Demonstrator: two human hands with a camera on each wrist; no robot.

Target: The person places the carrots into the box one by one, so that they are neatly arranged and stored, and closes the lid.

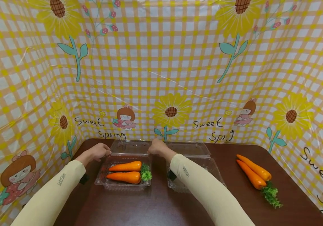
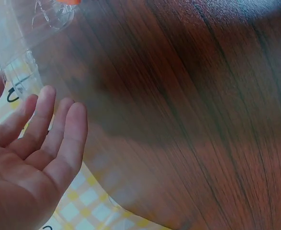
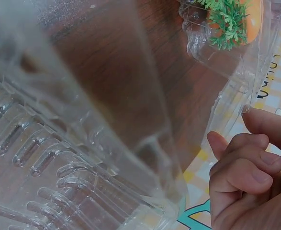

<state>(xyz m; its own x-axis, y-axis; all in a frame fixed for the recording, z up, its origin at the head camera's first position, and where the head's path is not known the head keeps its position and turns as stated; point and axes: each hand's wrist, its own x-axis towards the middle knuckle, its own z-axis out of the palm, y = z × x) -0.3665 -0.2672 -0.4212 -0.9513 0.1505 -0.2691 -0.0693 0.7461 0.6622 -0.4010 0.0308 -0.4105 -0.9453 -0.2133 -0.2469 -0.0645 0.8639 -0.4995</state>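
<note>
Two clear plastic containers with raised lids stand side by side. The left container [image 1: 123, 186] holds two carrots [image 1: 124, 177] with green tops. At the left edge of its lid [image 1: 133, 147], my left hand [image 1: 97, 152] [image 2: 35, 158] pinches the rim between thumb and index finger, the other fingers loosely bent. My right hand [image 1: 159, 148] [image 3: 255, 177] pinches the same lid's right edge, its other fingers curled. The right container [image 1: 209, 169] [image 3: 59, 167] lies partly under my right forearm; no carrot shows in its visible part.
Two more carrots [image 1: 253, 172] with green tops lie on the brown table [image 1: 116, 210] at the right. The right container's lid [image 1: 189, 149] stands up beside my right hand. A checked, flowered cloth [image 1: 172, 78] rises behind the table and along both sides.
</note>
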